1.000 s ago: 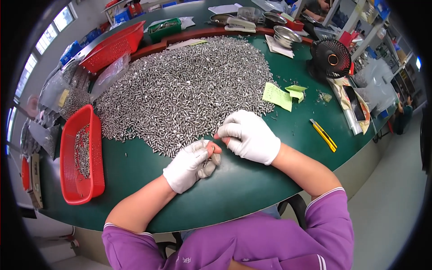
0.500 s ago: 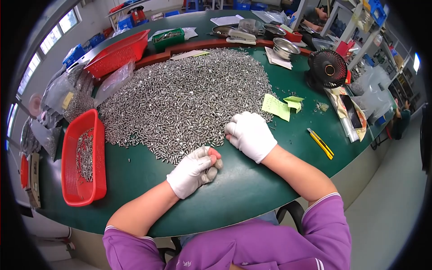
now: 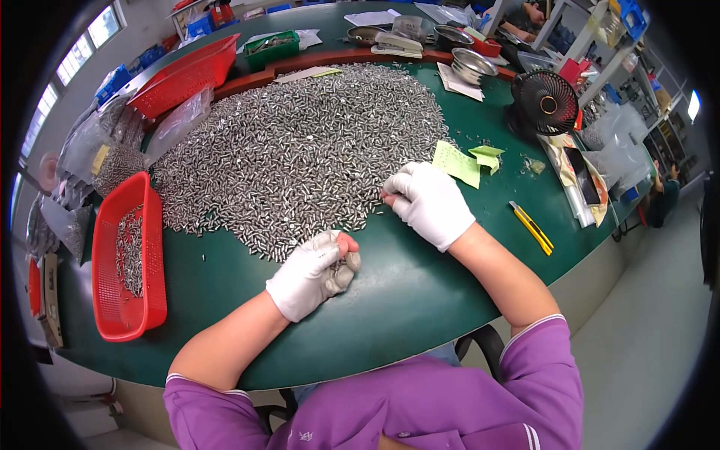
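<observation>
A wide heap of small silvery metal pins covers the middle of the green table. At the heap's near edge my left hand, in a white glove with bare fingertips showing, has its fingers curled inward; whatever lies inside the curl is too small to make out. My right hand, also gloved in white, is at the heap's right front edge. Its fingers are bent and pinched together, with the tips partly hidden, so what they hold cannot be made out.
To the left stands a red basket part-filled with pins. Beyond the heap are another red basket and a green box. At right lie green paper, a yellow cutter knife, a black fan and a phone.
My right hand has shifted a little rightward, away from my left hand. The left hand stays curled in nearly the same place. The whole view has shifted slightly.
</observation>
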A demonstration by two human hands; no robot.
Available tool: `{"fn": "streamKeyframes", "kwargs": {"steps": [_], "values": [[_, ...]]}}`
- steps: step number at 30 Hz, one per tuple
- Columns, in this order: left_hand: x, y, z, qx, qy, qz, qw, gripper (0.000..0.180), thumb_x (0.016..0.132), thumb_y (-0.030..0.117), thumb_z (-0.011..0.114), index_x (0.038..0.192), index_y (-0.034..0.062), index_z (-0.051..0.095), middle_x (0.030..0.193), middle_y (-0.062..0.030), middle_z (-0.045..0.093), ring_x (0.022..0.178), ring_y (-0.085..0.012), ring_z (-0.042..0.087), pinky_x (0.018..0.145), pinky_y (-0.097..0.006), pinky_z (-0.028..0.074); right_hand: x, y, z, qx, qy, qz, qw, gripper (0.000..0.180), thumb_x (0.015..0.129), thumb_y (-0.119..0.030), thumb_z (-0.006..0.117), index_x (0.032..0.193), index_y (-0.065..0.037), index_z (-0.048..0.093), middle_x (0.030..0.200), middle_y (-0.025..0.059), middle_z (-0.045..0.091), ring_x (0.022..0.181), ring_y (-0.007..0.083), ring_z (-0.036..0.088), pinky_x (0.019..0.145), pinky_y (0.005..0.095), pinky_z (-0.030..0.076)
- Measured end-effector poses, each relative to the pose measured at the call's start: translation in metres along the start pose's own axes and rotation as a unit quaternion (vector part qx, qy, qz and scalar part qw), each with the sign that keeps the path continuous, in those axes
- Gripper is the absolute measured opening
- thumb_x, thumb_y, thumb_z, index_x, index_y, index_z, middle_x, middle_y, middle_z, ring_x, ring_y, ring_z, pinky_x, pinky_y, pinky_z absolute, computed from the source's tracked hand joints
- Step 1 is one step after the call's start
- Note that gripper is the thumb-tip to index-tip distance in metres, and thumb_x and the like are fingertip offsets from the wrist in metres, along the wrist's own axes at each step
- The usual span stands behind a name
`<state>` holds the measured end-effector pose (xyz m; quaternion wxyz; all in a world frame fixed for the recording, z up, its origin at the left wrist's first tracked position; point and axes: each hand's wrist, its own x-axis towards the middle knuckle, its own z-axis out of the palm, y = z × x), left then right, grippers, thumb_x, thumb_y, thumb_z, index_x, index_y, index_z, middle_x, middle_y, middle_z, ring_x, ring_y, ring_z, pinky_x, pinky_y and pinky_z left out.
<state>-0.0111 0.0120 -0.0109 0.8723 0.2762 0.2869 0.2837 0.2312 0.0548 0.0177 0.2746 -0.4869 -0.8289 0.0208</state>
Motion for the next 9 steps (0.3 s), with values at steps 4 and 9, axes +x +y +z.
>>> {"fn": "streamKeyframes", "kwargs": {"steps": [4, 9], "values": [[-0.0002, 0.0009, 0.0007, -0.009, -0.016, 0.007, 1.000, 0.019, 0.094, 0.028, 0.061, 0.104, 0.0119, 0.058, 0.090, -0.0008, 0.062, 0.066, -0.0094, 0.053, 0.057, -0.022, 0.038, -0.0015, 0.0017, 0.0005, -0.008, -0.048, -0.008, 0.999, 0.008, 0.078, -0.020, 0.069, 0.081, -0.013, 0.070, 0.080, 0.0075, 0.062, 0.081, 0.0288, 0.061, 0.073, 0.0412, 0.050], [0.0012, -0.0020, -0.0031, 0.006, -0.006, 0.001, 1.000, 0.021, 0.093, 0.029, 0.063, 0.105, 0.0125, 0.058, 0.093, -0.0007, 0.064, 0.070, -0.0100, 0.057, 0.059, -0.023, 0.040, -0.0036, -0.0062, 0.0058, -0.056, -0.092, -0.012, 0.994, 0.010, 0.075, -0.020, 0.071, 0.081, -0.011, 0.071, 0.081, 0.0065, 0.063, 0.083, 0.0282, 0.061, 0.071, 0.0403, 0.050]]}}
